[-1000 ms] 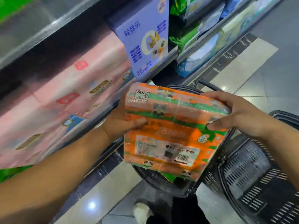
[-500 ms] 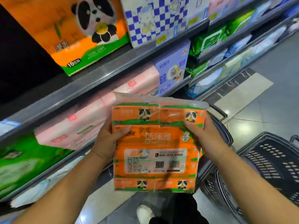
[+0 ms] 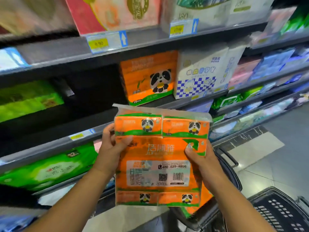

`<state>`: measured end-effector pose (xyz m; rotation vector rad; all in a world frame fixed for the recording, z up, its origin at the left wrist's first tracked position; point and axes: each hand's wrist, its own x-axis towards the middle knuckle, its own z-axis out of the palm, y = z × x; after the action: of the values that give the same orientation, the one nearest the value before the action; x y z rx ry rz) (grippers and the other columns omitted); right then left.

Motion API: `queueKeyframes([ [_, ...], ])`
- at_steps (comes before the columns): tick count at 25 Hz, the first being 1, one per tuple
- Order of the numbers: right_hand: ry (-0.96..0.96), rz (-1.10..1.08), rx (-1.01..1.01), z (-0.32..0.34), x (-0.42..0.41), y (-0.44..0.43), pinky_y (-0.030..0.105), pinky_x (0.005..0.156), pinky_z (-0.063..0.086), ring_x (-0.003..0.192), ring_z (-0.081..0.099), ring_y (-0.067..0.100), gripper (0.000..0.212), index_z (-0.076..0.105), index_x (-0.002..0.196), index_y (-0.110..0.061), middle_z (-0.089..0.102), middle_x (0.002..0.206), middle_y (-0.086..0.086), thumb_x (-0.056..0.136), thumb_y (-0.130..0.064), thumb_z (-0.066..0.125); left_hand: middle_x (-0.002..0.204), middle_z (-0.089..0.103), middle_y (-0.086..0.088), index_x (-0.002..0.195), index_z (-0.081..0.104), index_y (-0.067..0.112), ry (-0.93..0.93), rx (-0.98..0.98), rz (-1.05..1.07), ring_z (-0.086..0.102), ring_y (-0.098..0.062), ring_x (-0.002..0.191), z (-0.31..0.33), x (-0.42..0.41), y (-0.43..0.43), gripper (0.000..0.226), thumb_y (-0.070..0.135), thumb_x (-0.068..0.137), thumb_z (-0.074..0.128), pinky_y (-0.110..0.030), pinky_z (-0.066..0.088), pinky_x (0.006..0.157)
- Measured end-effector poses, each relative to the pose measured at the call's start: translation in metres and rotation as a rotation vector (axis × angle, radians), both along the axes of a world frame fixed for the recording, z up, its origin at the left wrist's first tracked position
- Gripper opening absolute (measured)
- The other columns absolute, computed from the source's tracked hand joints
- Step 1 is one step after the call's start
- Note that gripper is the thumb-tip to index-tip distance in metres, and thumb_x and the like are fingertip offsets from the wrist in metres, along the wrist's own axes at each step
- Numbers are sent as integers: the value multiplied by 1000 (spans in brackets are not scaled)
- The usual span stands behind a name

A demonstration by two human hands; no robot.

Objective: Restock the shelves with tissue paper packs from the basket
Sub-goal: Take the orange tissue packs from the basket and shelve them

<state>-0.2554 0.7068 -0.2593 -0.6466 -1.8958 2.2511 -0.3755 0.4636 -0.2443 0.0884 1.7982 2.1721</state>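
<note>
An orange and green tissue pack (image 3: 157, 158) with panda pictures is held upright in front of the shelves. My left hand (image 3: 111, 148) grips its left edge, thumb on the front. My right hand (image 3: 200, 160) grips its right edge, thumb on the front. Behind and above it, a matching orange panda pack (image 3: 148, 77) stands on a middle shelf (image 3: 93, 131), with a dark gap (image 3: 90, 91) to its left. A black basket (image 3: 234, 174) sits low behind the pack; another orange pack (image 3: 189, 212) shows inside it.
A second black basket (image 3: 280, 213) stands at the bottom right on the tiled floor. Green packs (image 3: 50, 166) fill the lower left shelf. A white and blue checked pack (image 3: 200, 76) stands right of the panda pack. Price tags (image 3: 107, 41) hang on the upper shelf edge.
Both hands have raised the orange pack and turned it upright. The view has tilted up, bringing the upper shelves and the shelved panda pack to the middle.
</note>
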Motion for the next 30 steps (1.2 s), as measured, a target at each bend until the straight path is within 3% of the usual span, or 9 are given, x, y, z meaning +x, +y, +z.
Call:
queueKeyframes([
  [5,42,76,217,45,-29,-31,26,83,53,92,69,8,21,58,110,-37,72,103,-6,90,-39,61,108,69,5,122,48,35,131,-78,93,70,-13,92,45,7,-37,52,38,75,69,-37,57,74],
  [8,19,169,249,60,-48,-43,41,95,50,105,65,14,43,52,111,-51,66,118,-6,73,-70,61,122,60,-1,114,49,49,199,-160,145,67,-14,101,62,2,-55,44,48,77,73,-38,55,83],
  [15,159,316,136,94,-84,-45,22,77,53,104,62,6,60,33,130,-35,63,112,-10,86,-14,69,102,66,12,122,50,29,209,-270,352,64,-5,94,87,7,-63,39,19,87,67,-29,52,80],
  [19,236,370,-47,111,-109,-46,44,91,51,109,62,18,82,41,131,-34,63,121,-3,59,-51,76,123,64,-8,132,52,16,220,12,362,60,-25,112,117,7,-78,84,60,64,76,-46,46,92],
  [21,213,390,-135,121,-125,-47,51,91,51,106,65,25,93,49,127,-25,65,120,7,50,-67,77,125,63,-10,126,57,21,225,66,421,59,-26,114,133,3,-76,86,76,60,67,-48,47,89],
  [23,220,388,-117,127,-138,-50,51,85,53,100,66,30,82,55,118,-17,65,116,13,57,-69,73,114,70,-3,116,61,28,193,80,497,63,-23,109,140,-1,-67,66,76,71,57,-44,50,83],
  [26,268,368,-164,127,-148,-55,38,64,55,86,64,29,49,46,121,-8,62,104,14,88,-42,62,108,72,-4,113,65,25,226,68,663,65,-28,106,138,-3,-60,26,39,94,54,-46,49,88],
  [28,326,346,-106,132,-150,-57,30,61,50,78,61,18,26,46,114,-17,60,97,4,94,-30,57,115,69,-7,119,61,22,282,23,692,63,-30,111,132,3,-63,29,35,93,57,-50,48,92],
  [30,390,359,-134,135,-151,-60,34,71,51,86,60,17,24,45,109,-27,58,101,-1,91,-31,60,110,69,10,118,57,29,366,-112,684,64,-12,106,128,11,-72,28,42,94,53,-33,50,88],
])
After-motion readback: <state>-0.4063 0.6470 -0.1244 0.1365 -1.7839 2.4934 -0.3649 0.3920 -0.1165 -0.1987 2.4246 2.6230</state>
